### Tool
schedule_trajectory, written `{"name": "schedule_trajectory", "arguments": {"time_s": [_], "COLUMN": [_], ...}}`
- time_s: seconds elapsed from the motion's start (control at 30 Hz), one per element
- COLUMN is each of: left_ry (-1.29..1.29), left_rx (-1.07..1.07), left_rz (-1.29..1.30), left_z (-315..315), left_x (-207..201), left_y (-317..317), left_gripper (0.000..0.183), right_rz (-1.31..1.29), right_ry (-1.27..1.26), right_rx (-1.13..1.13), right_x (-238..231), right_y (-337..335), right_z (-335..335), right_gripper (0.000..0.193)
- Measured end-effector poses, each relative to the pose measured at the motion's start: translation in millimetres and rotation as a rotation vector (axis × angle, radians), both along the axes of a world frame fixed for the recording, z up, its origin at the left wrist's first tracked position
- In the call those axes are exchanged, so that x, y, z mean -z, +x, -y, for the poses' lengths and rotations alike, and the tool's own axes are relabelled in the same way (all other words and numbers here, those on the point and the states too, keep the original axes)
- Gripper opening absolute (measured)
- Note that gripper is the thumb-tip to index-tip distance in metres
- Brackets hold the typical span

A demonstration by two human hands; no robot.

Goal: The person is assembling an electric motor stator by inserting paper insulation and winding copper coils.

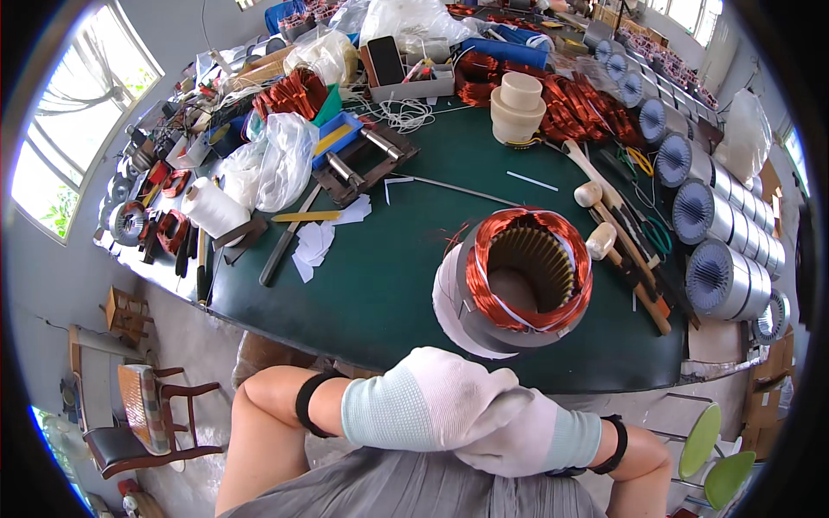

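Both my hands wear white knit gloves with pale green cuffs and rest together in front of my body, at the near edge of the green table. My left hand (436, 393) presses against my right hand (518, 432), and they overlap. Their fingers are tucked in and mostly hidden, and no object shows between them. Just beyond them on the table stands a motor stator (566, 332), its bore facing up. A ring of red copper windings (485, 298), laced with white cord, circles its top. White sheet material (447, 302) shows around its left side.
Wooden-handled mallets (602, 242) lie right of the stator, before rows of metal stator cores (725, 281). Paper scraps (313, 246), a steel fixture (367, 160) and a white thread spool (211, 207) are at left. Behind are cream plastic cups (516, 112) and copper coils (583, 104).
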State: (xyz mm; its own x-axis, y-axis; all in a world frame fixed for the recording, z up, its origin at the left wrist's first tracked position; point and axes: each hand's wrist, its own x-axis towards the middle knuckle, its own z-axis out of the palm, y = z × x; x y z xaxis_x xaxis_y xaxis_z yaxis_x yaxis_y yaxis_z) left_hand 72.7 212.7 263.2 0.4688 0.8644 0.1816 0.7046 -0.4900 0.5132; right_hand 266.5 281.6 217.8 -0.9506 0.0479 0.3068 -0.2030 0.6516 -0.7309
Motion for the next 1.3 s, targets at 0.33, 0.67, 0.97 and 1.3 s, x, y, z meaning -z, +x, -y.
{"name": "schedule_trajectory", "arguments": {"time_s": [0.33,0.67,0.97,1.3], "left_ry": [0.45,0.182,0.098,-0.18], "left_rx": [-0.671,-0.736,-0.697,-0.791], "left_rz": [-0.124,-0.585,-0.345,-0.831], "left_z": [-128.6,-159.2,-266.1,-385.1], "left_x": [35.3,136.6,35.9,99.0], "left_y": [-137.6,-244.8,-306.8,-365.4], "left_gripper": [0.02,0.039,0.033,0.047], "right_rz": [-0.221,-0.092,0.004,0.014], "right_ry": [-0.681,-0.032,0.091,0.15], "right_rx": [1.362,1.302,1.261,1.241], "right_x": [48.7,127.8,129.3,126.6], "right_y": [87.2,83.5,91.4,86.8], "right_z": [-30.9,-52.2,-52.3,-54.8], "right_gripper": [0.016,0.023,0.023,0.027]}}
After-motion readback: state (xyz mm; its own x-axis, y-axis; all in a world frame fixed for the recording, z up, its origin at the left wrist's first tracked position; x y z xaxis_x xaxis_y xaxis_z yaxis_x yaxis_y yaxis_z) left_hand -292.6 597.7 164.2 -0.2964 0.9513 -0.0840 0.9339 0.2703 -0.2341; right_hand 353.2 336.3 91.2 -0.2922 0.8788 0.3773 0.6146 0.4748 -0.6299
